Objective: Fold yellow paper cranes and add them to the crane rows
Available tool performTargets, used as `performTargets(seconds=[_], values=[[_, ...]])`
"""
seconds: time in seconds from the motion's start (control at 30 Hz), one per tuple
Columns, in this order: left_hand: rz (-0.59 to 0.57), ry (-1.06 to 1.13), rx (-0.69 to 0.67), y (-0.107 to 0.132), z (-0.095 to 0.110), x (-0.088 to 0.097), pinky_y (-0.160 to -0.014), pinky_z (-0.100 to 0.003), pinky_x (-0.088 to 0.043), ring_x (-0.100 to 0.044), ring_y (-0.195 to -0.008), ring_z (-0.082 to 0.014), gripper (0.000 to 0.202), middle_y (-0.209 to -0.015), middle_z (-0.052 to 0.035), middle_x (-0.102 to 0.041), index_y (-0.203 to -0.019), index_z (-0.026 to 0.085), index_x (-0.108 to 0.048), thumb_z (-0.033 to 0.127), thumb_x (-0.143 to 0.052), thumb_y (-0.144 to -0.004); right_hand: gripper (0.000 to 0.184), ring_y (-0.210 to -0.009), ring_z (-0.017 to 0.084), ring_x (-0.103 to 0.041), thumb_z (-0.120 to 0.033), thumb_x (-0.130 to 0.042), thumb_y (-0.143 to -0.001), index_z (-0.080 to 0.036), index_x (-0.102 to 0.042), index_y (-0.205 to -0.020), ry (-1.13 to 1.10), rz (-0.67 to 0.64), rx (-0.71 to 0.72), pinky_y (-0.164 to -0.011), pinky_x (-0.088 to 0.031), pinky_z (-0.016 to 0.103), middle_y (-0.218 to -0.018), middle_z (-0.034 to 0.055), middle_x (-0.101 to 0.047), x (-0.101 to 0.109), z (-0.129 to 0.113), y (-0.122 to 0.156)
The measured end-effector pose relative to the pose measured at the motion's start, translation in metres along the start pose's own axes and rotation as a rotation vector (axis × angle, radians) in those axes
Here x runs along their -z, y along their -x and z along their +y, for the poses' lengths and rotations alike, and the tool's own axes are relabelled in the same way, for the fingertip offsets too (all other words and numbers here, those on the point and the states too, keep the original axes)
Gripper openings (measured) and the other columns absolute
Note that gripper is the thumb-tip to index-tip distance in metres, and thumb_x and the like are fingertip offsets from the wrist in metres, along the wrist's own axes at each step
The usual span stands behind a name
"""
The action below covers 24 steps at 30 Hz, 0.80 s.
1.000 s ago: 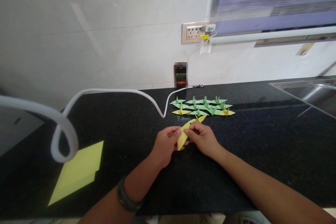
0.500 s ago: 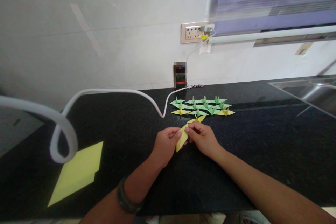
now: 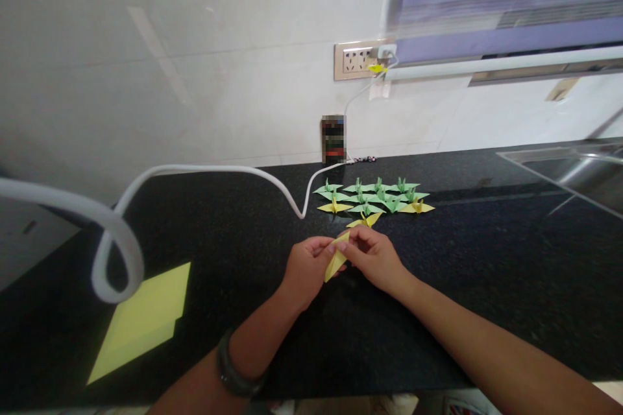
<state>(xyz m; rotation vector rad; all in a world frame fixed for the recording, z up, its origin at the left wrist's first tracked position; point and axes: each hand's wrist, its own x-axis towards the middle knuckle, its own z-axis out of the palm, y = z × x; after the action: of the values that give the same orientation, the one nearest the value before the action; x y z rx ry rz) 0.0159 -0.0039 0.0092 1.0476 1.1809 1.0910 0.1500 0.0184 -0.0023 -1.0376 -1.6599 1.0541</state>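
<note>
My left hand (image 3: 305,268) and my right hand (image 3: 374,255) meet over the black counter (image 3: 477,285), both pinching a long, narrow folded yellow paper (image 3: 333,262). The fingertips of both hands press on its upper part; its lower tip points down toward me. Just beyond my hands lies a finished yellow paper crane (image 3: 366,220). Further back, several green and yellow paper cranes (image 3: 374,197) sit in neat rows.
Flat yellow paper sheets (image 3: 143,319) lie at the near left. A thick white cable (image 3: 117,233) loops across the left side of the counter. A phone (image 3: 333,138) leans on the wall under a socket (image 3: 357,60). A steel sink (image 3: 569,165) is at the far right.
The fold in my hands has shrunk slightly and my fingertips have shifted a little along it. Both hands stay in the same place.
</note>
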Motion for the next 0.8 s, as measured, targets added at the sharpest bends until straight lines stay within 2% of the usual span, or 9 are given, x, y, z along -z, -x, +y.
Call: performTargets(seconds=[0.2, 0.53, 0.67, 0.8], values=[[-0.025, -0.036, -0.044, 0.0029, 0.0006, -0.0016, -0.051, -0.024, -0.046, -0.059, -0.053, -0.0147, 0.026, -0.063, -0.0044, -0.065, -0.082, 0.013, -0.06, 0.035, -0.056, -0.068, 0.016, -0.048, 0.01, -0.049, -0.032, -0.053, -0.072, -0.017, -0.056, -0.075, -0.067, -0.001, -0.056, -0.044, -0.042, 0.021, -0.059, -0.0011, -0.053, -0.0026, 0.0012, -0.0005], [-0.041, -0.082, -0.036, 0.0037, -0.0013, 0.0001, -0.05, -0.023, -0.045, -0.059, -0.053, -0.0141, 0.024, -0.063, -0.0036, -0.064, -0.081, 0.014, -0.059, 0.034, -0.054, -0.07, 0.016, -0.05, 0.01, -0.05, -0.031, -0.049, -0.075, -0.017, -0.056, -0.073, -0.093, -0.014, -0.082, -0.043, -0.04, 0.02, -0.06, -0.0006, -0.054, -0.002, 0.0002, 0.0003], [-0.057, -0.083, -0.038, 0.0041, -0.0023, 0.0008, -0.051, -0.024, -0.047, -0.059, -0.054, -0.0148, 0.024, -0.064, -0.0035, -0.064, -0.082, 0.014, -0.059, 0.035, -0.053, -0.07, 0.02, -0.047, 0.009, -0.046, -0.034, -0.048, -0.075, -0.016, -0.055, -0.07, -0.116, -0.014, -0.089, -0.042, -0.038, 0.02, -0.057, -0.0013, -0.052, -0.0013, -0.002, -0.0005], [-0.06, -0.067, -0.026, 0.0044, -0.0016, 0.0005, -0.053, -0.026, -0.048, -0.06, -0.056, -0.0158, 0.023, -0.066, -0.0035, -0.065, -0.081, 0.015, -0.059, 0.034, -0.054, -0.069, 0.027, -0.044, 0.008, -0.043, -0.037, -0.047, -0.076, -0.016, -0.053, -0.06, -0.028, 0.026, -0.062, -0.042, -0.035, 0.019, -0.05, -0.0026, -0.047, 0.0032, -0.0046, -0.0018]])
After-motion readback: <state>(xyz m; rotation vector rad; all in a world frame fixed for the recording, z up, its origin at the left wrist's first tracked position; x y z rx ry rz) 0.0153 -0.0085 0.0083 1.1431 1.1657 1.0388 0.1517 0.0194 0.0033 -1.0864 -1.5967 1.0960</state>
